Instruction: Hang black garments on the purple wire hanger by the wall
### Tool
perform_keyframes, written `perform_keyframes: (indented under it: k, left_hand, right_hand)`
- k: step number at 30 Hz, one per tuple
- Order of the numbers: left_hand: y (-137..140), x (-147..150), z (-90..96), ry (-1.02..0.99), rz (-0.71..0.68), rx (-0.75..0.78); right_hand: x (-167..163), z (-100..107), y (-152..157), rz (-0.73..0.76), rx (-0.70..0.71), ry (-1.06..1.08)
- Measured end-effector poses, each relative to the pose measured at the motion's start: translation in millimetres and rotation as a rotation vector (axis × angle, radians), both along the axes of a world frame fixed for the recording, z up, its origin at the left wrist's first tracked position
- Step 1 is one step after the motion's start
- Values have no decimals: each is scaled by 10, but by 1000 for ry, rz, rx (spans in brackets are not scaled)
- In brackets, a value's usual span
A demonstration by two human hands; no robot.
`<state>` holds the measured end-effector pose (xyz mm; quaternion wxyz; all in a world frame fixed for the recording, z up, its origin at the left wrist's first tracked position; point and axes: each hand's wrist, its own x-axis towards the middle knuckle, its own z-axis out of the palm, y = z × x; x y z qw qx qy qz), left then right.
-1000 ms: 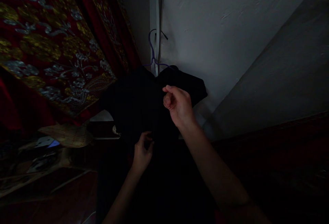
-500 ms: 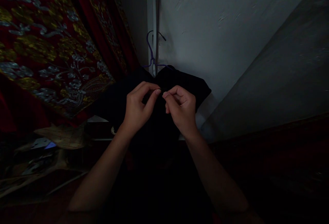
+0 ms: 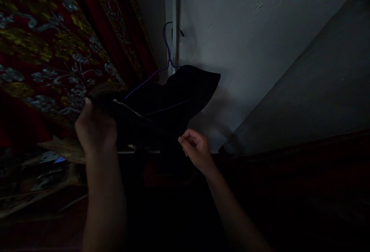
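Note:
A black garment point(image 3: 190, 86), perhaps a shirt, hangs on a thin purple clothes hanger point(image 3: 168, 46). Its right shoulder is still over the hanger, while the hanger's left arm shows bare. At the left, my left hand point(image 3: 96, 126) is closed on the garment's left side and holds it out from the hanger; its fingers are partly hidden and blurred. Lower and to the right, my right hand point(image 3: 195, 148) pinches the garment's edge between thumb and fingers. A pale line, perhaps a seam or label edge, runs along the opened cloth. Darkness hides most of the garment's folds.
The hanger's hook is at a pale vertical post point(image 3: 174, 5) by a grey wall point(image 3: 245, 32). Red cloth with gold and silver embroidery point(image 3: 43, 47) hangs at the left. Below it is a pale wooden piece point(image 3: 65, 148) among dim clutter.
My left hand has moved left and pulled the garment's left side off the hanger's arm. My right hand has moved down a little. The hands were close together at the garment's front before.

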<state>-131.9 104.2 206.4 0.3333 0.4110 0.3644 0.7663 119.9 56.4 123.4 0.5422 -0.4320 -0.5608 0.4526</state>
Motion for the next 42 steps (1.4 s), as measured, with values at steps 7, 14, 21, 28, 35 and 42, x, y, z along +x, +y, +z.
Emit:
perform_keyframes:
  k: [7,14,21,28,35,42]
  left_hand:
    - [-390,182,-1119,-545,-182,-454]
    - [-582,644,-1158,-468,-297,-459]
    - [-777,1008,-978,-198,-388,-258]
    - [-936,1101,-833,362,-320,-124]
    - [-818,858,-1087,540,-621,-197]
    - [-695,474,-1432,1006,-889,-368]
  right_hand:
    - [-162,-122,-565,-55,-127,160]
    - [24,-371,-517,-174,-239,152]
    - [-58,-399,-577,-20,-70,-29]
    - [-345,-251,-638,69,-82,56]
    - [-85,-22,-521,301,-373,-8]
    - [631,496,-19,356,52,-434]
